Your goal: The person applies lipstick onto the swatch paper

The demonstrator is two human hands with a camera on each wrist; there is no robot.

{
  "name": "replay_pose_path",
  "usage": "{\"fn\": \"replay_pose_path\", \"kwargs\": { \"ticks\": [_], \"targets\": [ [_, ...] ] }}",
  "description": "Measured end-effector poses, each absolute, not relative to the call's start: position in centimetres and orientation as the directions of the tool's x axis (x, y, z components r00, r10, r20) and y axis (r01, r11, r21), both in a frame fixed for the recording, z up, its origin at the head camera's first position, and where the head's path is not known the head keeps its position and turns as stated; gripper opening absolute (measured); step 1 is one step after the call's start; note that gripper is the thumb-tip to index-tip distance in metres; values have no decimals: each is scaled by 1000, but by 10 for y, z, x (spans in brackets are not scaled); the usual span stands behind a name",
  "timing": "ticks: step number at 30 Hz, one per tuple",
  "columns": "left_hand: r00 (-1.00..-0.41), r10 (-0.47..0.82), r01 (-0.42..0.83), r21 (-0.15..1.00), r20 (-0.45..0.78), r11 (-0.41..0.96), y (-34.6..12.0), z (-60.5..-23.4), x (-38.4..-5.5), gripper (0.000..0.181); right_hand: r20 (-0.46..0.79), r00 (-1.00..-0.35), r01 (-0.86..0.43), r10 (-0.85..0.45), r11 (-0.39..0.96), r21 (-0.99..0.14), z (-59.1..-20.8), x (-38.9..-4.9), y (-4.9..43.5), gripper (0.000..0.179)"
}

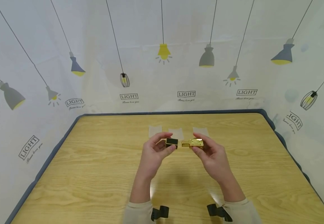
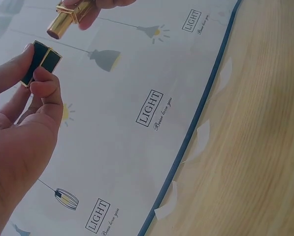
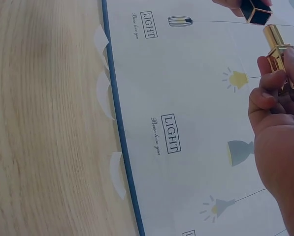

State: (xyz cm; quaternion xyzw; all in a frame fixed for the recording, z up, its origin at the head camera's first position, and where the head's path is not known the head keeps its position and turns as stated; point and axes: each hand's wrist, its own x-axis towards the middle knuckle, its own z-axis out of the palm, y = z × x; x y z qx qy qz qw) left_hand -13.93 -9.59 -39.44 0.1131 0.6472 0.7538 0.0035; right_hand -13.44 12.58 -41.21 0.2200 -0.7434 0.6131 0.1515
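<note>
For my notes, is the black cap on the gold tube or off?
Off; left hand holds the black cap, right hand the gold tube, with a gap between them.

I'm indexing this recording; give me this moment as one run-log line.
left hand: holds black cap | right hand: holds gold tube, narrow end toward cap | cap and tube: apart | pale pieces: on table

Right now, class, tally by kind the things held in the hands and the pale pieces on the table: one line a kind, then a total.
Dark cap, in the left hand: 1
Gold tube, in the right hand: 1
Pale pieces on the table: 3
Total: 5
</note>
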Motion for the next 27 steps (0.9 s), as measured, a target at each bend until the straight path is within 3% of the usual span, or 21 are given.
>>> {"fn": "replay_pose_path", "kwargs": {
  "ticks": [10,19,27],
  "targets": [
    [-983,98,140,977,157,-161,-102,-396,-141,44,478,-868,-493,-136,101,-864,-414,-135,127,42],
    [-988,-35,152,978,148,-143,-117,-409,-155,39,440,-887,-455,-139,106,-884,-412,-134,130,37],
    [-978,-135,165,986,161,-16,-136,-419,-165,38,399,-904,-417,-150,111,-902,-410,-136,130,35]
  ]
}}
